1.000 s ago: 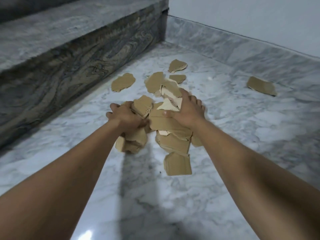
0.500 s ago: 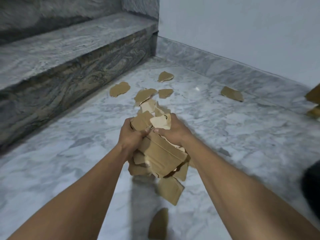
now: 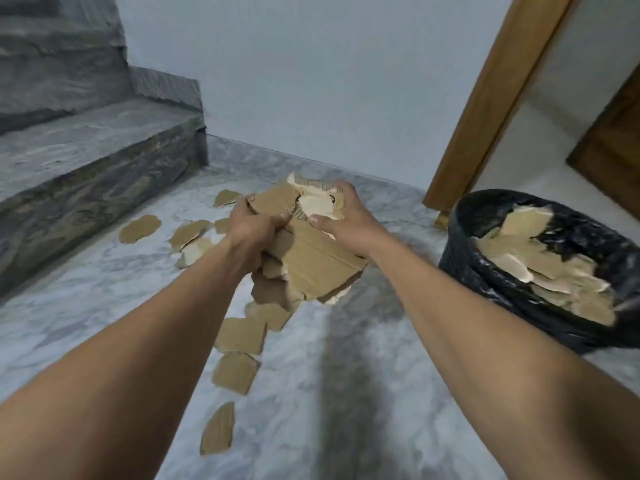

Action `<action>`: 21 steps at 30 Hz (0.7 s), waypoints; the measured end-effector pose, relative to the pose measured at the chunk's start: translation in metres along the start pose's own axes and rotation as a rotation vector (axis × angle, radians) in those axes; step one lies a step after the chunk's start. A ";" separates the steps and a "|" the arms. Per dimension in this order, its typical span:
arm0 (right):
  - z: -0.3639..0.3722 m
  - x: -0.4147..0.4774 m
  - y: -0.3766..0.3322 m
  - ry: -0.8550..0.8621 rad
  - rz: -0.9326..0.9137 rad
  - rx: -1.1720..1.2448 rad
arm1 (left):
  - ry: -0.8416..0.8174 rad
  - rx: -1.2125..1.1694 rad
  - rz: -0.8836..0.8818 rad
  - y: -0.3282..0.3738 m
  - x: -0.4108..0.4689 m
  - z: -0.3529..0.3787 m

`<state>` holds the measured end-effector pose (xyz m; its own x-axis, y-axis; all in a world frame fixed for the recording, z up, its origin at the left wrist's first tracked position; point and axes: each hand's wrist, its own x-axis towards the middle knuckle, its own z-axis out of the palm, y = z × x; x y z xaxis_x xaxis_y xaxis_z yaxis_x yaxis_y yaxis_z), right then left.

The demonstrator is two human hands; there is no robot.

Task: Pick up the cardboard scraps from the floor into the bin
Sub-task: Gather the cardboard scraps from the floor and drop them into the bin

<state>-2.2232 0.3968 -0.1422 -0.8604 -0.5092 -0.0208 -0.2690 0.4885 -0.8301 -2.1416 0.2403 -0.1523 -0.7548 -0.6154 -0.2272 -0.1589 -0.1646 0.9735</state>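
A person's left hand (image 3: 254,226) and right hand (image 3: 346,216) clamp a thick bundle of cardboard scraps (image 3: 311,263) between them above the grey marble floor (image 3: 346,393), the fingers of both curled tight round the torn brown and pale sheets. The bundle is held left of the black bin (image 3: 498,292) and apart from it, not over its mouth.

The bin stands at the right by the foot of a wooden door frame (image 3: 485,98). Its mouth faces the camera. Inside it lies a heap of torn cardboard (image 3: 540,265), tan and cream pieces overlapping and reaching close to the rim on the near side, with dark wall showing above them at the back.

More loose scraps (image 3: 140,228) lie flat on the floor near the marble stair step (image 3: 86,143). A trail of brown pieces (image 3: 235,372) runs below the bundle toward the camera; whether the uppermost of these rest on the floor cannot be told.
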 end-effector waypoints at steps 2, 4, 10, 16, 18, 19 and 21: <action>-0.050 -0.008 -0.007 0.056 -0.010 -0.026 | -0.052 -0.008 0.017 0.027 -0.011 0.039; -0.100 -0.017 -0.011 0.102 0.003 -0.038 | -0.102 -0.011 0.031 0.051 -0.021 0.081; -0.229 -0.049 0.012 0.301 0.107 -0.070 | -0.262 -0.010 0.054 0.097 -0.059 0.208; -0.296 -0.085 0.064 0.451 0.273 -0.046 | -0.410 0.099 0.056 0.084 -0.093 0.300; -0.302 -0.094 0.084 0.471 0.330 -0.053 | -0.439 0.165 0.028 0.073 -0.098 0.313; -0.302 -0.098 0.092 0.466 0.360 -0.054 | -0.459 0.211 0.026 0.068 -0.099 0.316; -0.302 -0.105 0.104 0.442 0.423 -0.048 | -0.497 0.288 0.072 0.058 -0.096 0.318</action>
<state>-2.2913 0.7148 -0.0581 -0.9921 0.0734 -0.1015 0.1251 0.6209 -0.7738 -2.2806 0.5352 -0.0654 -0.9674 -0.1699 -0.1877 -0.2099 0.1235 0.9699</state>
